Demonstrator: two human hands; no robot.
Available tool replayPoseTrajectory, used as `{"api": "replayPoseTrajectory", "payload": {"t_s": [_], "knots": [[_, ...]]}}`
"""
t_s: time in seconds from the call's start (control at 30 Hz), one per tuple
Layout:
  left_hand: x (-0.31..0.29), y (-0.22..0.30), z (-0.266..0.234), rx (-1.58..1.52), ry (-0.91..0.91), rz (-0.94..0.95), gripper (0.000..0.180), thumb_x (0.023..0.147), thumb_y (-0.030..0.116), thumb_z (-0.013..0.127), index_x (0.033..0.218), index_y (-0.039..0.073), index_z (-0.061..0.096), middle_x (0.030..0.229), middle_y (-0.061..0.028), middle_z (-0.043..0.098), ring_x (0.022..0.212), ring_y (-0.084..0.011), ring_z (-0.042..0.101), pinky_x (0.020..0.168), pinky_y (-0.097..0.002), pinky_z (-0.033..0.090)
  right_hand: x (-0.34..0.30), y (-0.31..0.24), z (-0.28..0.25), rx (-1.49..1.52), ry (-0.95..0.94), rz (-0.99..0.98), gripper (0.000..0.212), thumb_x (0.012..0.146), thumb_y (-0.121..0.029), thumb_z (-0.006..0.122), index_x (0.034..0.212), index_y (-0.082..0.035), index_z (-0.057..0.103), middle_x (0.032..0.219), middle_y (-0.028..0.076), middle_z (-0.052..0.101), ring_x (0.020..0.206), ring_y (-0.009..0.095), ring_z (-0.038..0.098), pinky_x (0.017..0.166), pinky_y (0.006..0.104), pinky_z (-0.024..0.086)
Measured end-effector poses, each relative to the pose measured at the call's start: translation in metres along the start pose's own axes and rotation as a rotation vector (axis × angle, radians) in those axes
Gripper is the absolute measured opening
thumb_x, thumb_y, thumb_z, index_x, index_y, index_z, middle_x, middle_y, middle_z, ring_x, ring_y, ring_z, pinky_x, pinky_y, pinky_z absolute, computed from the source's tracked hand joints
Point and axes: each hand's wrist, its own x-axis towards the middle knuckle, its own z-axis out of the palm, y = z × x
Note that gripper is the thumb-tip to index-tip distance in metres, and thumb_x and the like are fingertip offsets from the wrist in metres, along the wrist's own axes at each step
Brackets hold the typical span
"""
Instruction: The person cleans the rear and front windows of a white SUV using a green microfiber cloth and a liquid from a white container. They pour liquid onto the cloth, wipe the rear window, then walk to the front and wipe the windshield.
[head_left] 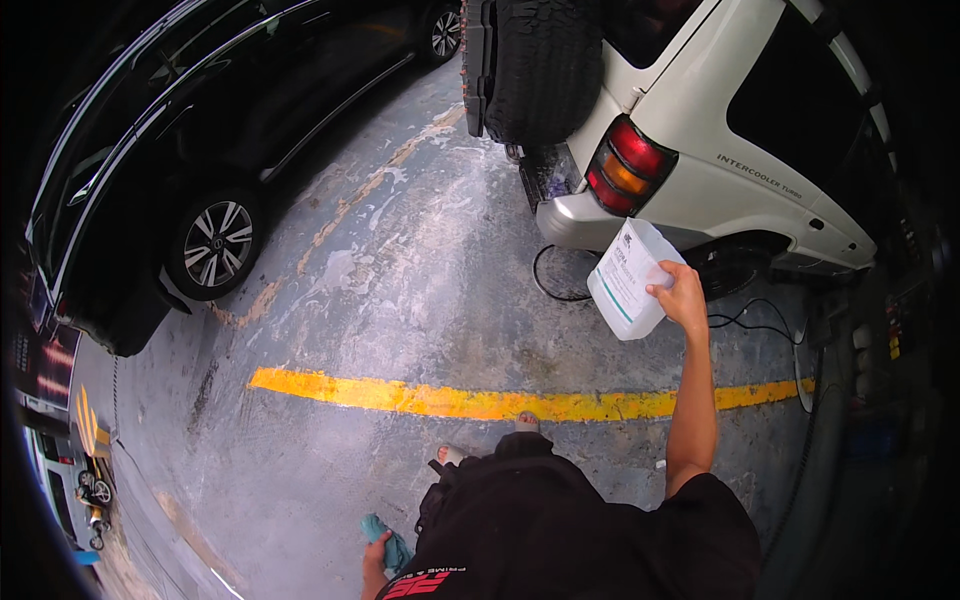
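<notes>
My right hand (682,298) is stretched out in front, its fingers closed round the edge of a white plastic container (622,285). The container has a printed label with a green stripe and is held tilted above the floor, by the rear corner of a light-coloured off-road car (690,90). Low down by my side, my left hand (376,553) grips a bunched teal cloth (396,545). Part of that hand is cut off by my shirt.
A dark car (200,140) stands at the left. The off-road car's spare tyre (545,75) juts out at the back. A black hose (548,285) loops on the floor beneath its bumper. A yellow line (440,398) crosses the worn grey floor; a motorcycle (95,495) is far left.
</notes>
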Motion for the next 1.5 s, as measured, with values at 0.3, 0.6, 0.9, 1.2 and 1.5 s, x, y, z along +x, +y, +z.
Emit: {"api": "replayPoseTrajectory", "payload": {"t_s": [0.3,0.6,0.9,1.2,1.5], "knots": [[0.104,0.093,-0.069,-0.093,-0.092,0.353,0.062,0.078,0.032,0.085,0.124,-0.005,0.065,0.113,-0.0186,0.072,0.1,-0.0305,0.071,0.091,-0.0427,0.056,-0.11,-0.011,0.118,0.007,-0.337,0.029,0.034,0.071,-0.014,0.081,0.104,-0.006,0.078,0.096,0.024,0.074,0.095,0.042,0.071,0.087,0.0485,0.055],[0.116,0.109,-0.026,-0.01,-0.114,0.468,0.064,0.077,0.033,0.086,0.125,-0.003,0.066,0.108,-0.0172,0.073,0.094,-0.0295,0.072,0.087,-0.0439,0.058,0.038,-0.015,0.181,0.213,-0.832,0.189,0.027,0.075,-0.01,0.082,0.1,-0.002,0.08,0.085,0.006,0.076,0.077,0.017,0.069,0.075,0.0343,0.055],[0.072,0.115,0.04,-0.01,-0.142,0.291,0.063,0.077,0.032,0.086,0.125,-0.004,0.065,0.11,-0.0177,0.073,0.096,-0.03,0.072,0.087,-0.0444,0.058,0.363,-0.11,-0.195,-0.153,-0.087,0.071,0.038,0.074,-0.017,0.082,0.111,-0.007,0.079,0.093,0.01,0.077,0.084,0.024,0.072,0.083,0.039,0.055],[0.035,0.081,0.071,-0.132,-0.081,0.169,0.059,0.078,0.03,0.085,0.122,-0.004,0.066,0.109,-0.0174,0.073,0.095,-0.0297,0.072,0.086,-0.044,0.058,0.327,-0.094,-0.13,-0.36,0.304,-0.313,0.048,0.072,-0.015,0.083,0.118,-0.004,0.075,0.109,0.023,0.075,0.103,0.037,0.072,0.094,0.0434,0.055],[-0.001,0.015,0.082,-0.287,0.008,0.121,0.055,0.078,0.027,0.085,0.12,-0.004,0.066,0.109,-0.017,0.073,0.094,-0.0293,0.072,0.085,-0.0437,0.058,0.129,-0.034,0.024,0.015,0.072,-0.286,0.033,0.077,-0.01,0.078,0.109,-0.002,0.076,0.094,0.027,0.072,0.094,0.045,0.07,0.086,0.0499,0.054]]}}
